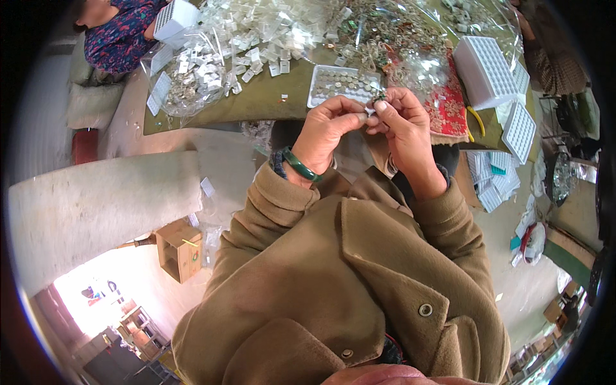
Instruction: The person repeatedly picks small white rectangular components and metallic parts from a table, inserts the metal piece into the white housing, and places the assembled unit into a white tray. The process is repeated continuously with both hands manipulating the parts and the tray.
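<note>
In front of my chest, at the near edge of the table (250, 110), both hands meet with fingertips pinched. My left hand (330, 125), with a green bangle (300, 165) at its wrist, closes thumb and forefinger on a small whitish piece (370, 111). My right hand (405, 125) pinches a small dark, greenish piece (379, 98) right beside it. Both are too small to name, and fingers partly hide them. Just beyond my left fingers lies a shallow white tray (313, 97) with several small round pieces in rows.
Small white tags (273, 45) lie heaped behind, beside a clear bag (186, 80) of white pieces. To the right are a red patterned cloth (454, 119), yellow-handled pliers (476, 119) and stacked white trays (484, 74). Another person's patterned sleeve (125, 38) shows far left.
</note>
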`<state>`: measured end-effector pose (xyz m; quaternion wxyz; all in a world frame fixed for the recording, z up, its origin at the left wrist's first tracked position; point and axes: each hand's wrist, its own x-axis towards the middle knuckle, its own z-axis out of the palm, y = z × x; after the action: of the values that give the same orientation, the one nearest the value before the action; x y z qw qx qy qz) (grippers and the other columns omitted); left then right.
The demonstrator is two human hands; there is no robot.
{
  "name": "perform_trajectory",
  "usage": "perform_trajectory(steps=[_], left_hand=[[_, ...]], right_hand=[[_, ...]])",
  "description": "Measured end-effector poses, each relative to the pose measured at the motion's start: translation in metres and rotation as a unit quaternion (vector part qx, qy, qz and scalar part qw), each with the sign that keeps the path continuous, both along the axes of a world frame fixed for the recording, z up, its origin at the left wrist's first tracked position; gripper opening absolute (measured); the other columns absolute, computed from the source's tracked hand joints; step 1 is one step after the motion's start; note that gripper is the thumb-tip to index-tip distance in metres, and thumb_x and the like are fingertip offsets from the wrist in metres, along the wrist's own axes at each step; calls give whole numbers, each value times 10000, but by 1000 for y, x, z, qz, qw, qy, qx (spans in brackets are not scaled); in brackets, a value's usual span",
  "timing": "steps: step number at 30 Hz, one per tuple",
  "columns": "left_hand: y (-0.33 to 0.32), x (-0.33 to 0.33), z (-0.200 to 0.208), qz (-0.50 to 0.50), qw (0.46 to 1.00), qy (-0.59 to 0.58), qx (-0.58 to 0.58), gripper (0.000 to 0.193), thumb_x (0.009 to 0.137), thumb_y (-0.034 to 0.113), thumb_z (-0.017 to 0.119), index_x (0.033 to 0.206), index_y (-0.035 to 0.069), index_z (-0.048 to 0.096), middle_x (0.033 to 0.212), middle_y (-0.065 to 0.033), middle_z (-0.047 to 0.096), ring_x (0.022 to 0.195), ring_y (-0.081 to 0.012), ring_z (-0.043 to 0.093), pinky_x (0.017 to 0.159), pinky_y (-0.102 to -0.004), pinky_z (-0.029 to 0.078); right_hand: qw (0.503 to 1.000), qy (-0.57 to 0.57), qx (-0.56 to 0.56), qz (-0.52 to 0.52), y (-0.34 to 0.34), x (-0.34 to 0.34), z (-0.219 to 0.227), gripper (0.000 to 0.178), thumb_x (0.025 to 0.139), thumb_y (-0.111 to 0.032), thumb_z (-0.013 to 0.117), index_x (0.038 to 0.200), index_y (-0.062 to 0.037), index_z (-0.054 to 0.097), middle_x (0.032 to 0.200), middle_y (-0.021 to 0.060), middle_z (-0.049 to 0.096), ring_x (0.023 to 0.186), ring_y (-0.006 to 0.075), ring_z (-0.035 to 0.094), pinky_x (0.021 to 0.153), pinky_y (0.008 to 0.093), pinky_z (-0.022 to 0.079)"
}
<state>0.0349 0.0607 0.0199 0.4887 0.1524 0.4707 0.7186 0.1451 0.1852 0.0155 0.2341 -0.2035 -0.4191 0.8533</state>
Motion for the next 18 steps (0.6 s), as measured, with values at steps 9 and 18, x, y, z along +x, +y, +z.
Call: perform_trajectory(steps=[9, 18], left_hand=[[-24, -125, -21, 153, 634, 697, -298, 337, 848, 216, 675, 1152, 72, 670, 1081, -120, 682, 1036, -280, 616, 905, -393, 470], [34, -161, -43, 196, 481, 810, -273, 553, 762, 378, 733, 1259, 167, 611, 1081, -162, 639, 1096, -352, 541, 974, -474, 381]], right_hand=[[999, -13, -22, 30, 9, 1, -6, 56, 938, -66, 570, 960, -76, 521, 760, -18, 534, 654, 77, 514, 585, 233, 427], [998, -11, 24, 60, 3, -1, -15, 63, 918, -80, 602, 925, -58, 544, 760, -3, 565, 653, 72, 526, 591, 228, 431]])
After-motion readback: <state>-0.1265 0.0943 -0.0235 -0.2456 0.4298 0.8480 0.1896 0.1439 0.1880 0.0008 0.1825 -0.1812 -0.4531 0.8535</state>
